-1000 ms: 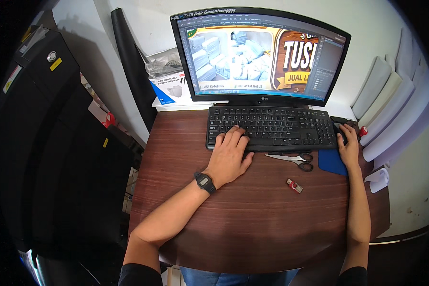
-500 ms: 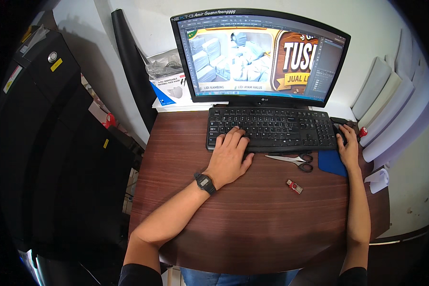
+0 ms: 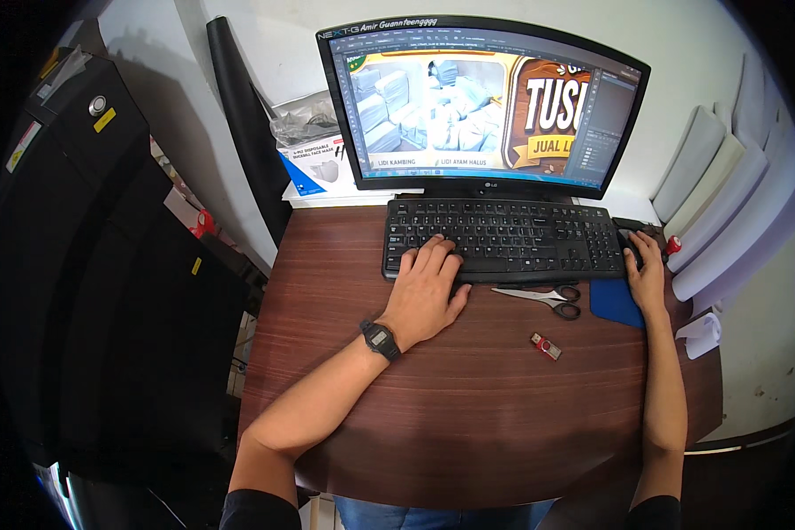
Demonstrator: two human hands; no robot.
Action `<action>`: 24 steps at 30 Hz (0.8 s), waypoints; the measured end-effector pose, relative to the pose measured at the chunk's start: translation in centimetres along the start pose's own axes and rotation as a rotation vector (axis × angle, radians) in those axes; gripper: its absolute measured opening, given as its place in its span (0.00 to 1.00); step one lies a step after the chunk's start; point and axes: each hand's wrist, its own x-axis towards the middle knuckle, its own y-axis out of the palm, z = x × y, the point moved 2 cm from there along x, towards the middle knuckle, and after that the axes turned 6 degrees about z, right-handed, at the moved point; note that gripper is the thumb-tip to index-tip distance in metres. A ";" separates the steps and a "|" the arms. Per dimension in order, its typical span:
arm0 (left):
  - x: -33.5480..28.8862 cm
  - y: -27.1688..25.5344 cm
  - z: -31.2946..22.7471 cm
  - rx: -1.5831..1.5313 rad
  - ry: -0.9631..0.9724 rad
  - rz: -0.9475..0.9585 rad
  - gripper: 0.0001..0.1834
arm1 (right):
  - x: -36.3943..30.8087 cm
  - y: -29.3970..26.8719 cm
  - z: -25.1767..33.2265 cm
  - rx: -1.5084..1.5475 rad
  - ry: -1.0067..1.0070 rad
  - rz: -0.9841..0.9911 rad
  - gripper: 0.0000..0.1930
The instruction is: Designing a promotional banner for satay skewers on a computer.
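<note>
My left hand rests on the lower left part of a black keyboard, its fingers stretched over the keys and its thumb apart by the front edge. A dark digital watch is on that wrist. At the right end of the keyboard, my right hand is curved over a dark computer mouse, mostly hidden under the fingers, by a blue mouse pad. Behind the keyboard stands a monitor with an image-editing window showing pictures of wrapped bundles and a wooden-look sign.
Scissors with black handles lie in front of the keyboard, and a red USB stick lies nearer on the brown desk. A mask box stands left of the monitor. Paper rolls lean at the right; a large black machine fills the left.
</note>
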 end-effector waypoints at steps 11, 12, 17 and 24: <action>0.0 0.0 0.0 0.002 0.007 -0.020 0.23 | 0.0 0.1 -0.4 -0.015 -0.008 -0.006 0.19; 0.0 0.0 -0.1 0.000 0.005 -0.016 0.23 | 0.0 0.1 -0.4 -0.014 -0.010 -0.006 0.19; 0.0 -0.1 -0.1 -0.001 0.004 -0.007 0.23 | 0.0 0.1 -0.2 -0.006 0.008 -0.001 0.19; 0.0 0.0 0.0 0.001 -0.003 0.007 0.23 | 0.0 0.1 -0.1 -0.016 0.012 0.002 0.19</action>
